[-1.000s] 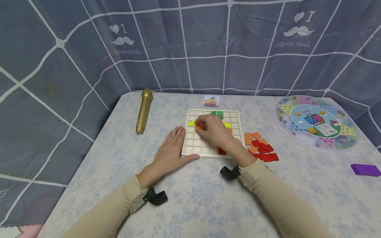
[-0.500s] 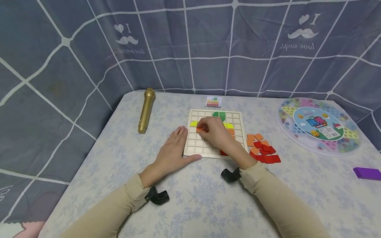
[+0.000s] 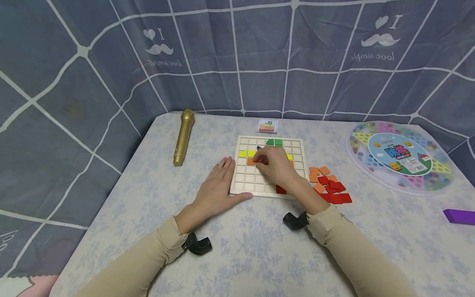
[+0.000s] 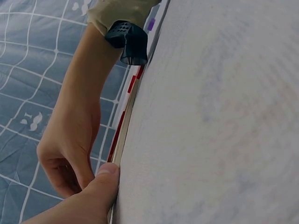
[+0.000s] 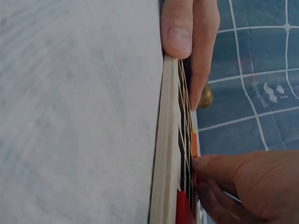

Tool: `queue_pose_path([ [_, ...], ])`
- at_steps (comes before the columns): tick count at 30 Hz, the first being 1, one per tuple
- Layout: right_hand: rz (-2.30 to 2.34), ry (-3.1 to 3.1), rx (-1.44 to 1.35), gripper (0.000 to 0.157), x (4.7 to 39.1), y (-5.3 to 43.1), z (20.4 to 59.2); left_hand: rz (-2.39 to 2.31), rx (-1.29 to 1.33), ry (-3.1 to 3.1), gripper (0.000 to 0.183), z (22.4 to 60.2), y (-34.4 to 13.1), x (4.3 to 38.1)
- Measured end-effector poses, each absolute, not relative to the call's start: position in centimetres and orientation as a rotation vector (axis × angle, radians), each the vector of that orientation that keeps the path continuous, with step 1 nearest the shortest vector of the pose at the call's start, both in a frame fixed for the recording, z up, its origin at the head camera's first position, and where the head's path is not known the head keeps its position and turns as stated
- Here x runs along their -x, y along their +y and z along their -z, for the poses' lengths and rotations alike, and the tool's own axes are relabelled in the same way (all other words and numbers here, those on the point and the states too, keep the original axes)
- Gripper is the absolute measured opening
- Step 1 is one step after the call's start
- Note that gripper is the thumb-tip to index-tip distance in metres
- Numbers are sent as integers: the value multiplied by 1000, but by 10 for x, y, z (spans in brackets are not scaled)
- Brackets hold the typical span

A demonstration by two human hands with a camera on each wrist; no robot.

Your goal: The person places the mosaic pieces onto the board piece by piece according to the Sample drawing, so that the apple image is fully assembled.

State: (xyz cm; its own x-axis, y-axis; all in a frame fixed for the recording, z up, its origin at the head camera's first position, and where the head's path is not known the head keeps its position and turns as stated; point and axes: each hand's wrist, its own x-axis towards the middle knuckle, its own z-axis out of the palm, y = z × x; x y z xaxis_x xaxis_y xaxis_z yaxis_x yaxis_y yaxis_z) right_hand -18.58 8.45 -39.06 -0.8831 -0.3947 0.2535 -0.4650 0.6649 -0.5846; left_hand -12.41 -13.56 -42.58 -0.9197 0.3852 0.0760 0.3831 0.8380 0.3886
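A pale wooden grid board [image 3: 243, 179] lies on the table with yellow, green, orange and red tiles in its cells. My left hand [image 3: 217, 187] rests flat at the board's left side, its thumb [image 4: 107, 170] along the near edge. Over the middle of the board, my right hand [image 3: 276, 165] has its fingers curled, the thumb and fingertips pinching at an orange tile. Just left of those fingertips, an orange tile [image 3: 250, 161] sits in a cell below the yellow tiles [image 3: 243, 153]. In the right wrist view, my right hand [image 5: 252, 182] touches the board's surface, partly hiding the tile.
Loose orange and red tiles [image 3: 337, 199] lie right of the board. A small picture card [image 3: 268, 126] is behind it. A gold microphone [image 3: 183, 138] lies at the left, a round patterned container [image 3: 400, 159] at the right, and a purple block [image 3: 459, 216] near the right edge.
My right hand has shifted slightly right across the board, leaving an orange tile exposed in its cell beneath the yellow row. More yellow shows left of the hand. My left hand stays put.
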Motion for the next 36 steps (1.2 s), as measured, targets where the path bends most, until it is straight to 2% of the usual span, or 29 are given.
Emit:
queue_pose_path([
  [19, -945, -2795, -671, 5, 180, 93, 391, -630, -633, 3015, 116, 428, -135, 125],
  [29, -847, -2809, -763, 4, 166, 124, 387, -613, -636, 3030, 117, 430, -136, 126],
  [36, -886, -2839, -592, 10, 159, 169, 378, -607, -645, 3030, 117, 429, -135, 127],
])
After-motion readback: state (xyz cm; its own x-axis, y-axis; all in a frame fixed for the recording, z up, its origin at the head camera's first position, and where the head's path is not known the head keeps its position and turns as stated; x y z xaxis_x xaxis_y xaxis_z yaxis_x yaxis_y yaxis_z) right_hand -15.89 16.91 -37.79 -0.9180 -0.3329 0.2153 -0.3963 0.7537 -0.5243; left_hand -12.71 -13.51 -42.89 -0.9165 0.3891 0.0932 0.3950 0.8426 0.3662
